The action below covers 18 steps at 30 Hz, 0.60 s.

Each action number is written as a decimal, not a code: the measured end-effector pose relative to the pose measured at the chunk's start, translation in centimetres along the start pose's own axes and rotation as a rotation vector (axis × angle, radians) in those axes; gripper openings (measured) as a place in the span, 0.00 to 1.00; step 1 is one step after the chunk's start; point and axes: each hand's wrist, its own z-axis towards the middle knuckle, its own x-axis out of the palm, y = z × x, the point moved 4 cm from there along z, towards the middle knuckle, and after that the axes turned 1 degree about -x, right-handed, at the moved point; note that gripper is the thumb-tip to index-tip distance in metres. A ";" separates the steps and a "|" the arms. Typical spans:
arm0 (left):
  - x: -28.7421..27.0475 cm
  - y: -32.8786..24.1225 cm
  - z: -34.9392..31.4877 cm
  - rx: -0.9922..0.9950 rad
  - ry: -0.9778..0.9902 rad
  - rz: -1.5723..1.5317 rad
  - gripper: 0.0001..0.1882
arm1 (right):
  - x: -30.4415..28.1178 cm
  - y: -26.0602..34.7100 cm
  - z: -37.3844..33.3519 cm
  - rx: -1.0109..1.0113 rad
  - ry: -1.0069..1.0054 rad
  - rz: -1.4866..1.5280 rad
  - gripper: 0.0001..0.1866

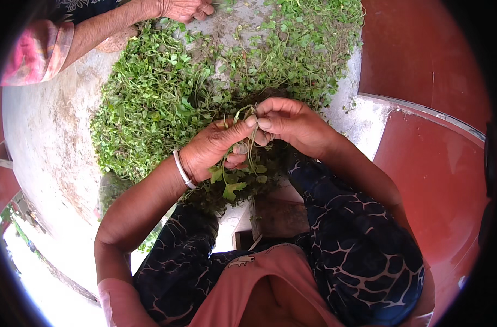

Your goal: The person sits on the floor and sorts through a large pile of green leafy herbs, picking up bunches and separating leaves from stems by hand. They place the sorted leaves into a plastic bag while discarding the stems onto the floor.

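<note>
The lower stems of the sprig [243, 158] are hidden behind the fingers, and its leaves are partly lost against the dark patterned trousers [363, 240] beneath. How many stems are held cannot be made out. The far edge of the pile of greens [166, 92] is cut off at the top of the view, and another person's hand [185, 8] is only half seen there, resting at the pile's rim above a pink sleeve [38, 52].

The sprig is pinched between both hands, just in front of the pile and above the lap. The left hand [213, 150], marked by a white bangle [183, 170], is closed on it with thumb and forefinger; the right hand [289, 122] is closed on the upper stems, fingertips touching those of the left.

The greens are spread over a grey concrete slab [52, 141], whose bare surface is left open to the left. To the right the slab is ended by a curved edge against a red floor [439, 180], with a step rim running across it. A small wooden block [278, 218] is seen between the knees.
</note>
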 end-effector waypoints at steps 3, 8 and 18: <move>0.1 0.2 -0.2 -0.015 -0.008 0.018 0.23 | -0.5 -0.6 0.1 -0.043 0.041 -0.007 0.07; -0.4 0.8 -0.2 0.009 -0.026 0.024 0.18 | -0.8 -0.4 -0.3 -0.017 -0.117 -0.028 0.06; 1.1 -0.2 -1.0 0.155 -0.244 0.368 0.08 | -0.5 -0.9 -1.3 -0.027 -0.033 0.096 0.04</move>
